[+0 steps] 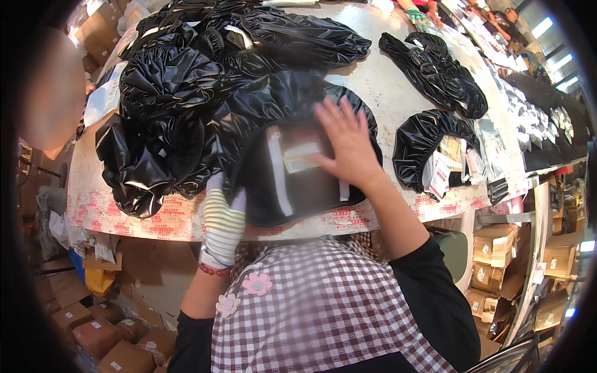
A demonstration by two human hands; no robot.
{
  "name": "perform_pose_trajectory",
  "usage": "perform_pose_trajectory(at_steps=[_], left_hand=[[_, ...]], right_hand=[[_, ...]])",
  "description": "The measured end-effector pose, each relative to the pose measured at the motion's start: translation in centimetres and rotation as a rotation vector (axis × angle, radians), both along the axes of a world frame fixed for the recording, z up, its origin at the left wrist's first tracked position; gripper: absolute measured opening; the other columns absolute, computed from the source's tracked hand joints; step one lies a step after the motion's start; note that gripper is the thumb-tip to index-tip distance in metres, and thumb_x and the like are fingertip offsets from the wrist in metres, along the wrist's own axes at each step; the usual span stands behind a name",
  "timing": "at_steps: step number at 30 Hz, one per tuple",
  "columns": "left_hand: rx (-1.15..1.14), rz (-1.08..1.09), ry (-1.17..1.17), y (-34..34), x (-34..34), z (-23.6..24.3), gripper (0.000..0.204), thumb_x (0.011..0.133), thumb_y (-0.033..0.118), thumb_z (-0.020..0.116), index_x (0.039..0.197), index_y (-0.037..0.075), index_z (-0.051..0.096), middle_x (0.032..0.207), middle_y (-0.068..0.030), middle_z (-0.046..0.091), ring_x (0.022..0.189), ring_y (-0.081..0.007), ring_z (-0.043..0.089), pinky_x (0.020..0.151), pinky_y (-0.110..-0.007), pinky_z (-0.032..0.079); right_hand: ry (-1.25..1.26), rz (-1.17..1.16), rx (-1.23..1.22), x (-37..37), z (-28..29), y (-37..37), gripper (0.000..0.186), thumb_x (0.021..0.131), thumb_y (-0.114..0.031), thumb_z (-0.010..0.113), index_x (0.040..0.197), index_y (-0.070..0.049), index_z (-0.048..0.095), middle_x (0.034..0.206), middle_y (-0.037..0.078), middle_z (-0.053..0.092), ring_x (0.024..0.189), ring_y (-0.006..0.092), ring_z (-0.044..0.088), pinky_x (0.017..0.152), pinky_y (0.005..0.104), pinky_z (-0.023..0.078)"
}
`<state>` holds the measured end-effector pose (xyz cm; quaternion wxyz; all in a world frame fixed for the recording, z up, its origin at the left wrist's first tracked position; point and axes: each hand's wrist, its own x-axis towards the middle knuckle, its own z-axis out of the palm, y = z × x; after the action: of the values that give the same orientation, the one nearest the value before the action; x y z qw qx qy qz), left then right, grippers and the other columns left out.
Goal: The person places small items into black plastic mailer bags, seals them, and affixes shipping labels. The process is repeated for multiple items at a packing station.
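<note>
A glossy black cover (249, 180) with a gathered edge lies before me at the table's near edge. Its dark inner panel carries two white strips (278, 168), and a pale label (301, 158) shows between them. My left hand (222, 214), in a striped knit glove, grips the cover's near left edge, with some fingers hidden by the black material. My right hand (349, 146) is bare; it rests on the cover's upper right part with fingers spread, holding nothing.
Heaped black covers (168, 81) fill the table's left and far side. At right lie a folded black cover (435, 74) and another one (413, 146) with paper cards in its opening. Cardboard boxes (106, 329) stand below. Another person's gloved hand (418, 18) is at the far edge.
</note>
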<state>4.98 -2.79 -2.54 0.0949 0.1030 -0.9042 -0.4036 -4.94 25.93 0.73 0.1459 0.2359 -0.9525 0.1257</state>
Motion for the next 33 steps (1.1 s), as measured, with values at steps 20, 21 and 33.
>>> perform_pose_trajectory(at_steps=[20,21,33], left_hand=[[-0.428,-1.146,-0.143,11.0,-7.3,6.1,0.047,0.099,0.041,0.063,0.126,0.002,0.065,0.122,-0.0183,0.068,0.110,-0.0384,0.065,0.097,-0.047,0.051],[-0.387,-1.108,-0.115,10.9,-7.2,6.4,0.047,0.099,0.042,0.063,0.123,0.001,0.066,0.116,-0.0196,0.070,0.107,-0.0390,0.066,0.095,-0.047,0.052],[0.387,-0.243,0.435,7.2,-6.3,4.2,0.035,0.101,0.016,0.061,0.132,0.001,0.061,0.129,-0.0212,0.064,0.113,-0.0375,0.064,0.102,-0.046,0.049]], right_hand=[[-0.422,-0.660,-0.493,10.2,0.0,7.0,0.049,0.087,-0.026,0.078,0.126,-0.002,0.061,0.116,0.022,0.065,0.093,0.0372,0.063,0.082,0.0400,0.052],[-0.250,-0.607,-0.550,10.2,0.0,6.2,0.056,0.087,-0.026,0.078,0.133,-0.002,0.058,0.119,0.022,0.064,0.096,0.0370,0.063,0.085,0.0392,0.052],[-0.186,0.168,-1.121,7.8,1.3,-1.8,0.057,0.092,-0.007,0.073,0.146,0.004,0.055,0.128,0.014,0.070,0.114,0.0178,0.067,0.099,0.0302,0.051]])
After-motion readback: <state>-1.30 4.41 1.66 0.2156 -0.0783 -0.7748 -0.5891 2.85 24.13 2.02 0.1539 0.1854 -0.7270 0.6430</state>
